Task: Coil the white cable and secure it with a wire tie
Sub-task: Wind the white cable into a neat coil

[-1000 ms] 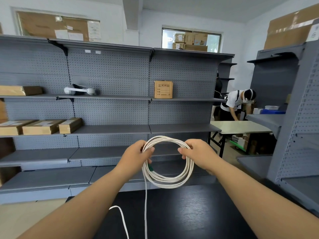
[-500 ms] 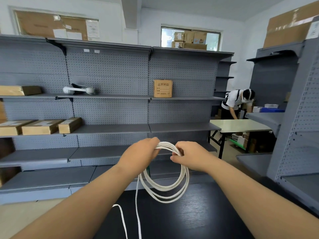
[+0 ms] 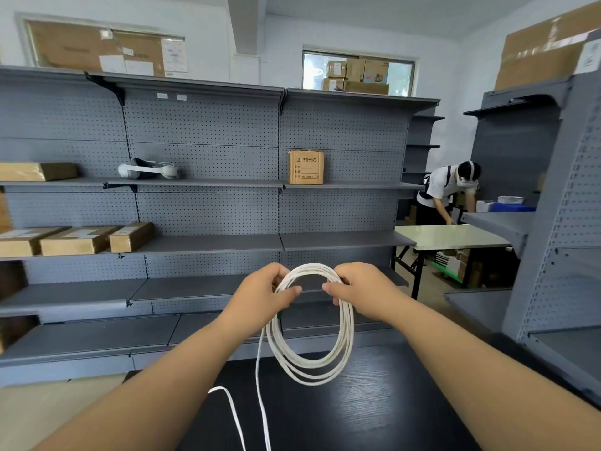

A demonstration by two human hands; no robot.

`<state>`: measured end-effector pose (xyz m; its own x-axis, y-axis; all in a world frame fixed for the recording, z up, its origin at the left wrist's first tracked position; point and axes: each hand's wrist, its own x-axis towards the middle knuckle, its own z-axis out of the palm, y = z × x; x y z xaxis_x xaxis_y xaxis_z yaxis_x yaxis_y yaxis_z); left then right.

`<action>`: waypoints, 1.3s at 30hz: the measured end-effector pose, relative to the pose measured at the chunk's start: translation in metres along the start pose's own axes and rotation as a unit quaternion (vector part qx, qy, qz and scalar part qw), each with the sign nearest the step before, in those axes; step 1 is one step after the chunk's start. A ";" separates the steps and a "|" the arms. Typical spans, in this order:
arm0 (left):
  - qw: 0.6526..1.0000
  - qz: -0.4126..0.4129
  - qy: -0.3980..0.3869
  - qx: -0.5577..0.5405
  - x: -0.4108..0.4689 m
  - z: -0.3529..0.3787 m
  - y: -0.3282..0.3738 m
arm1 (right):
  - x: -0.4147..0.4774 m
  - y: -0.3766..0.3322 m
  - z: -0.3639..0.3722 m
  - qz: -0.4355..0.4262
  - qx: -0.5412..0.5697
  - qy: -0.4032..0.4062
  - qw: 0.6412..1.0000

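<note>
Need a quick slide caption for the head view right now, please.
Left hand and right hand hold a coiled white cable above a black wood-grain table, loose tail hanging.

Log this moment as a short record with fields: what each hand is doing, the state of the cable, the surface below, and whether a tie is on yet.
left hand: grips the top left of the coil
right hand: grips the top right of the coil
white cable: several loops hanging from both hands, held up over the table
loose end: trails down from the left hand and off the bottom of the view
black table: dark wood-grain top below the coil
wire tie: none visible on the coil
</note>
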<state>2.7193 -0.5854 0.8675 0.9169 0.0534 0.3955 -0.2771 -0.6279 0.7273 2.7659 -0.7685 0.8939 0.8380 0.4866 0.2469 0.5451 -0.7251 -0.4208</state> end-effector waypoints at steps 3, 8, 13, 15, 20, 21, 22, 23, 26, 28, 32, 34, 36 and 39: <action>0.995 -0.039 -0.011 -0.092 -0.004 0.001 -0.002 | 0.000 0.003 0.000 0.016 0.060 0.029 0.998; 0.986 -0.049 -0.007 -0.159 -0.005 0.005 -0.002 | -0.002 0.004 0.002 0.044 0.161 0.075 0.983; 0.982 -0.053 0.008 -0.183 -0.004 0.007 0.000 | -0.002 0.005 0.004 0.058 0.212 0.107 0.970; 0.988 -0.049 0.017 -0.143 -0.003 0.006 -0.001 | -0.002 0.005 0.004 0.064 0.228 0.111 0.965; 0.997 -0.006 0.032 0.065 0.003 0.005 -0.001 | -0.001 0.006 0.004 0.057 0.141 0.082 0.985; 0.996 0.005 0.031 0.089 0.004 0.003 0.000 | -0.001 0.006 0.002 0.052 0.115 0.072 0.989; 0.993 0.018 0.024 0.114 0.004 0.002 0.001 | 0.000 0.006 0.001 0.046 0.092 0.066 0.992; 0.988 0.035 0.014 0.147 0.005 0.001 0.002 | 0.000 0.005 0.000 0.039 0.072 0.061 0.995; 0.973 0.087 -0.014 0.215 0.006 0.001 0.005 | -0.001 -0.001 -0.004 0.013 0.015 0.026 0.999; 0.969 0.106 -0.028 0.221 0.005 0.000 0.007 | -0.004 -0.007 -0.005 0.000 -0.036 -0.004 0.999; 0.957 0.124 -0.050 0.258 0.006 0.001 0.009 | -0.008 -0.017 -0.006 -0.031 -0.150 -0.041 0.987; 0.954 0.128 -0.062 0.265 0.006 0.002 0.007 | -0.008 -0.020 -0.006 -0.047 -0.160 -0.067 0.984; 0.960 0.128 -0.066 0.240 0.004 0.002 0.004 | -0.007 -0.020 -0.005 -0.051 -0.144 -0.095 0.984; 0.969 0.123 -0.059 0.206 0.003 0.002 0.001 | -0.005 -0.018 -0.005 -0.057 -0.126 -0.105 0.985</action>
<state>2.7226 -0.5870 0.8685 0.8709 -0.2102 0.4443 -0.3751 -0.8683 0.3246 2.7516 -0.7600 0.9045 0.7616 0.6428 0.0821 0.6464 -0.7449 -0.1648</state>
